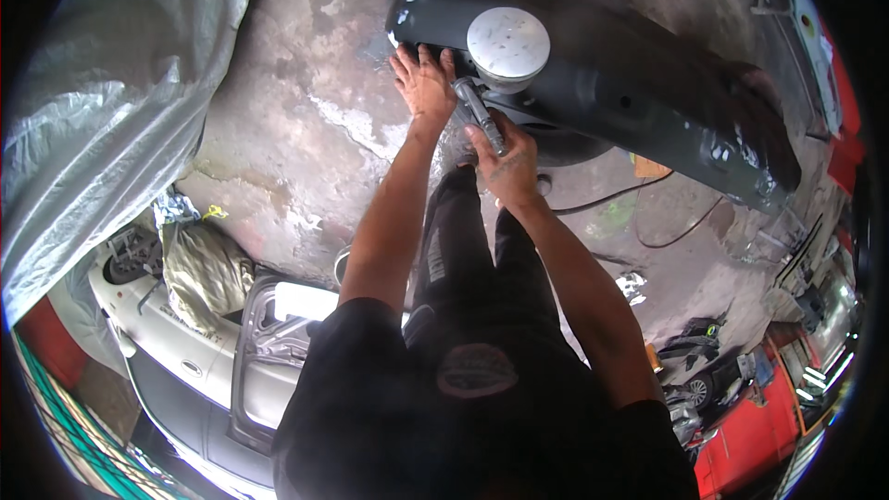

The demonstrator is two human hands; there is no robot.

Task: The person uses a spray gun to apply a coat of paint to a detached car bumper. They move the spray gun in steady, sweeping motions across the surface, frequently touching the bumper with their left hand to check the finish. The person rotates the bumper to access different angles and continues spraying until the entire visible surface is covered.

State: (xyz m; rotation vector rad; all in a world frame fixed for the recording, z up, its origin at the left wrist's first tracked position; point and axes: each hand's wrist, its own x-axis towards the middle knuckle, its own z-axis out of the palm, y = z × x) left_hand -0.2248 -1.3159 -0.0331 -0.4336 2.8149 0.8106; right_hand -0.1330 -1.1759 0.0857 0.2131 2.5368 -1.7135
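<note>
A long dark grey car bumper (pixel 639 65) lies across the upper part of the view, raised off the floor on something mostly hidden beneath it. My right hand (pixel 507 167) is closed around the handle of a metal spray gun (pixel 482 116). A round cup with a paint-flecked white lid (pixel 507 42) sits on top of the gun and covers part of the bumper behind it. My left hand (pixel 426 88) rests with fingers spread on the bumper's near left end, just left of the gun, and holds nothing.
Silver sheeting (pixel 120 102) drapes over something large at the left. A dark hose (pixel 611 196) runs along the stained concrete floor (pixel 306 120) to the right. Behind me are pale car panels (pixel 185 352), a bundled cloth (pixel 208 268) and a red cabinet (pixel 750 431).
</note>
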